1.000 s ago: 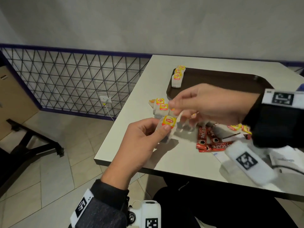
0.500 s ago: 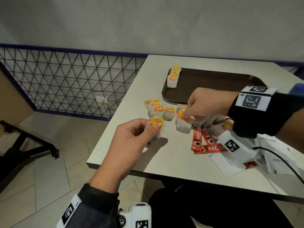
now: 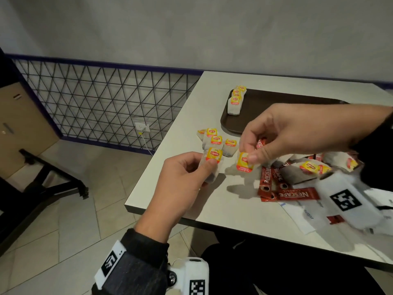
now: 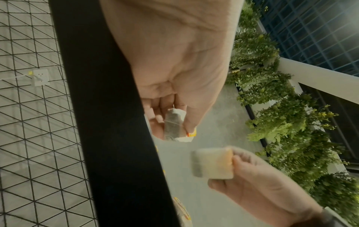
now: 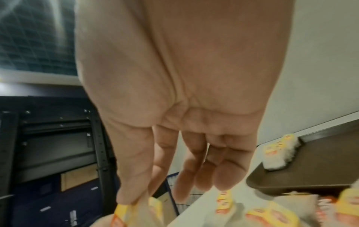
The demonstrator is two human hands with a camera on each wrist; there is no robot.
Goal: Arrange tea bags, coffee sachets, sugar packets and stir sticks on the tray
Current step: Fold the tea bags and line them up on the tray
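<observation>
I'm pinching one Lipton tea bag (image 3: 212, 161) in my left hand (image 3: 182, 184), another tea bag (image 3: 244, 162) in my right hand (image 3: 297, 133), at 3 o'clock of it.

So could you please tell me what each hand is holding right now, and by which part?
The left hand pinches a tea bag just below its yellow tag; the right hand pinches another tea bag by its tag end.
</observation>
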